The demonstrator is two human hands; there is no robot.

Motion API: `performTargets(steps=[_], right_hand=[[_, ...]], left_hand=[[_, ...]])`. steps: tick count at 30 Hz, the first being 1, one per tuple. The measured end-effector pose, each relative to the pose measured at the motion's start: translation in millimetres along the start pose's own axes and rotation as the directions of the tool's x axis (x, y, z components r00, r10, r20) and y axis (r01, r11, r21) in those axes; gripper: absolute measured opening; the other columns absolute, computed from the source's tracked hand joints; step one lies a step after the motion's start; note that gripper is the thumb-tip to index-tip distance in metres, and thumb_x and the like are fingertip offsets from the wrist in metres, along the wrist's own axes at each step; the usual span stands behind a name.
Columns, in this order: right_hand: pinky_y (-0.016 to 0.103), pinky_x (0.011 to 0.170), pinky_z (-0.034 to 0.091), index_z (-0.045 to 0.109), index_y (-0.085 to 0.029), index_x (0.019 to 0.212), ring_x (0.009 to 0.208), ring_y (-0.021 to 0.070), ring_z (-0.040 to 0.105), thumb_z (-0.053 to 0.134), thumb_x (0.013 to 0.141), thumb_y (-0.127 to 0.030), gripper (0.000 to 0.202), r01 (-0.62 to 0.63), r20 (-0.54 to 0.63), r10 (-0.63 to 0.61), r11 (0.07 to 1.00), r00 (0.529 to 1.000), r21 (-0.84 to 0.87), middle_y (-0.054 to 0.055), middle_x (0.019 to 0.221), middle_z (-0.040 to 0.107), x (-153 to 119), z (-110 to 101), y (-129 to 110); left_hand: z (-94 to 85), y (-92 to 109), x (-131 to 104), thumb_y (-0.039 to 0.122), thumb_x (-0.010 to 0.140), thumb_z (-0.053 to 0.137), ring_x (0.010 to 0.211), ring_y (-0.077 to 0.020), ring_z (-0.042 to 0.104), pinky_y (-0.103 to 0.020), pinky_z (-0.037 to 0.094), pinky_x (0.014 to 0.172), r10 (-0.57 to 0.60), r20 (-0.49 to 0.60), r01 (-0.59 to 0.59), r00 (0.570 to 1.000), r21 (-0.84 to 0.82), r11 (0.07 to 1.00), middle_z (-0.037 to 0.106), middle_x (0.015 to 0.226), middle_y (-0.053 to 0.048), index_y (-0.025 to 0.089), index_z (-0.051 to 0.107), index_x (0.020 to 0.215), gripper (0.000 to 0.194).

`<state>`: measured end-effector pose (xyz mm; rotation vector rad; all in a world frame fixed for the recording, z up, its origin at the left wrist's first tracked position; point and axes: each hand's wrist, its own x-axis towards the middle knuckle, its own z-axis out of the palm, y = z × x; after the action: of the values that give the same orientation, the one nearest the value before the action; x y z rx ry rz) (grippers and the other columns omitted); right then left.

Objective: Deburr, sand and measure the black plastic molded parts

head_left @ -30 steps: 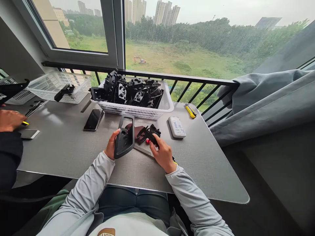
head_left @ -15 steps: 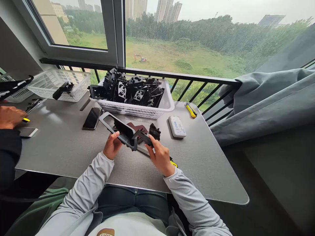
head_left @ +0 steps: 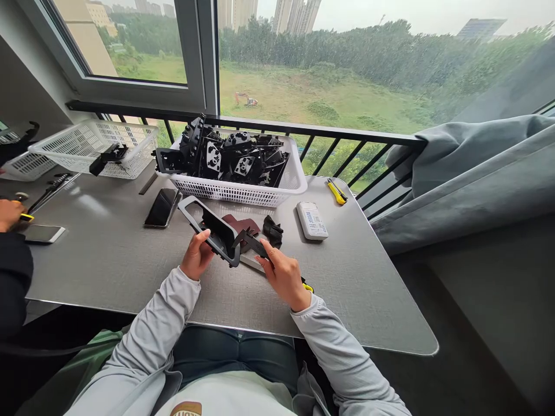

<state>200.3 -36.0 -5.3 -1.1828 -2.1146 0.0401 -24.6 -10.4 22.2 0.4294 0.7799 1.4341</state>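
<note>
My left hand (head_left: 197,254) is closed on the near side of a black plastic trim frame (head_left: 219,238), thumb on its edge. The frame has a grey rim around a deep opening and is tilted above the table. My right hand (head_left: 284,274) is closed around a dark caliper (head_left: 255,244), its jaws at the right end of the frame's rim. I cannot tell whether the jaws touch it. Behind the caliper lie brownish-red sheets (head_left: 237,224) and a crumpled black piece (head_left: 273,231). A yellow-handled tool (head_left: 307,286) shows partly behind my right wrist.
A white basket (head_left: 243,195) heaped with black plastic parts stands against the railing. On the table are a phone (head_left: 162,208), a white box (head_left: 312,221) and a yellow utility knife (head_left: 337,192). At left are another basket (head_left: 139,141) and a co-worker's hand (head_left: 8,215).
The frame and caliper have shifted only slightly, still held together the same way. The co-worker's hand at far left has moved further left.
</note>
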Motion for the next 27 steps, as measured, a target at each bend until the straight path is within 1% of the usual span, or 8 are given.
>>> performTargets(steps=[5,9,12,17,20,23,25,27], right_hand=[[0.024,0.054,0.044,0.055,-0.016,0.135,0.057,0.0149,0.062,0.039,0.101,-0.041,0.044,-0.035,-0.005,0.035,0.999,0.999,0.003,0.005,0.073,0.068,3,-1,0],[0.025,0.057,0.046,0.057,-0.016,0.132,0.066,0.0172,0.066,0.043,0.100,-0.042,0.044,-0.164,-0.092,0.158,0.985,0.983,-0.061,0.009,0.085,0.071,10,-5,11],[0.027,0.053,0.044,0.059,-0.018,0.129,0.069,0.0208,0.066,0.046,0.097,-0.041,0.042,-0.316,-0.125,0.296,0.930,0.947,-0.188,0.011,0.096,0.071,10,-6,31],[0.031,0.051,0.042,0.065,-0.016,0.120,0.064,0.0234,0.064,0.053,0.092,-0.036,0.036,-0.491,-0.093,0.490,0.803,0.867,-0.337,0.014,0.092,0.069,-1,-3,70],[0.033,0.058,0.047,0.066,-0.016,0.115,0.070,0.0252,0.064,0.056,0.090,-0.034,0.032,-0.476,-0.101,0.473,0.807,0.875,-0.349,0.014,0.090,0.067,-6,-2,79],[0.042,0.075,0.052,0.063,-0.015,0.118,0.094,0.0319,0.064,0.058,0.090,-0.034,0.035,-0.416,-0.159,0.387,0.876,0.908,-0.243,0.018,0.105,0.066,2,-4,66],[0.045,0.087,0.052,0.055,-0.016,0.130,0.111,0.0313,0.059,0.056,0.092,-0.032,0.042,-0.286,-0.157,0.275,0.956,0.949,-0.058,0.018,0.122,0.061,12,-6,45],[0.041,0.092,0.053,0.044,-0.021,0.141,0.119,0.0263,0.056,0.054,0.094,-0.032,0.049,-0.105,-0.099,0.121,0.983,0.988,0.150,0.016,0.136,0.052,23,-6,19]], left_hand=[[-0.8,0,1,0.027,0.070,0.070,0.074,-0.0189,0.069,-0.027,0.051,0.063,-0.020,0.011,0.020,1.000,0.001,1.000,0.073,0.080,-0.002,0.017,0.065,0.083,0.017],[-1.5,3,3,0.028,0.071,0.071,0.070,-0.0162,0.069,-0.025,0.052,0.062,-0.001,-0.040,-0.001,0.999,-0.038,0.999,0.072,0.078,0.000,0.018,0.064,0.083,0.017],[-1.7,5,4,0.032,0.073,0.072,0.075,-0.0168,0.070,-0.027,0.055,0.068,-0.007,-0.067,0.002,0.998,-0.078,0.997,0.074,0.081,0.000,0.020,0.064,0.083,0.018],[-1.6,5,4,0.035,0.078,0.069,0.072,-0.0167,0.071,-0.028,0.057,0.066,-0.072,-0.087,0.059,0.994,-0.143,0.988,0.074,0.080,0.000,0.020,0.064,0.082,0.016],[-2.2,5,4,0.036,0.082,0.064,0.074,-0.0187,0.071,-0.030,0.058,0.070,-0.120,-0.093,0.102,0.988,-0.179,0.979,0.075,0.079,-0.003,0.019,0.065,0.084,0.018],[-3.0,2,5,0.039,0.084,0.062,0.077,-0.0204,0.072,-0.033,0.059,0.075,-0.158,-0.053,0.146,0.986,-0.174,0.974,0.075,0.081,-0.005,0.017,0.066,0.085,0.022],[-2.5,-3,7,0.042,0.083,0.062,0.081,-0.0220,0.072,-0.035,0.058,0.079,-0.178,-0.003,0.175,0.984,-0.152,0.973,0.075,0.083,-0.005,0.017,0.066,0.087,0.025],[-0.3,-10,8,0.046,0.082,0.063,0.088,-0.0247,0.072,-0.038,0.056,0.084,-0.212,0.055,0.218,0.976,-0.119,0.969,0.075,0.085,-0.006,0.017,0.066,0.091,0.030]])
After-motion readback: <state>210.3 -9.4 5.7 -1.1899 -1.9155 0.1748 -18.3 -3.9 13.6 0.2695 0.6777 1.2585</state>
